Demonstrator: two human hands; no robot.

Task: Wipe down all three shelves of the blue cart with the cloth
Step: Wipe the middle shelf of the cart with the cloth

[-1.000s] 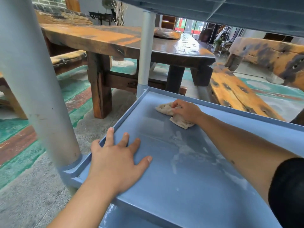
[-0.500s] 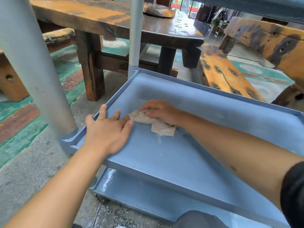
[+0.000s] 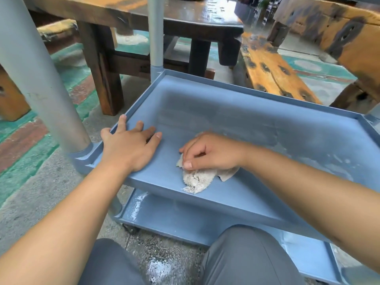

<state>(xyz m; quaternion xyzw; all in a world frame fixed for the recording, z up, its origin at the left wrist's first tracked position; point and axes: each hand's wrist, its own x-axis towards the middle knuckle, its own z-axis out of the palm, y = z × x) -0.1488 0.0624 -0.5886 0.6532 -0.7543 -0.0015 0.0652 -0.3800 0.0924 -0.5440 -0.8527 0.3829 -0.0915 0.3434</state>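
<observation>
The blue cart's middle shelf [image 3: 236,118] fills the centre of the view, with dusty white smears toward its right end. My right hand [image 3: 213,152] presses a crumpled beige cloth [image 3: 198,177] onto the shelf near its front edge, fingers curled over the cloth. My left hand [image 3: 130,144] lies flat with spread fingers on the shelf's left end, its outer fingers over the rim. Below, the bottom shelf [image 3: 174,219] shows, with a white streak at its left end. The top shelf is out of view.
Grey cart posts stand at the near left [image 3: 39,83] and far left [image 3: 155,33] corners. A dark wooden table [image 3: 185,15] and an orange wooden bench [image 3: 271,70] stand beyond the cart. My grey-trousered knees [image 3: 246,258] are against the bottom shelf. The concrete floor is dusty.
My right hand has dragged the cloth from the shelf's far left area toward the front edge. My left hand has stayed on the shelf's left end. The camera has tilted downward.
</observation>
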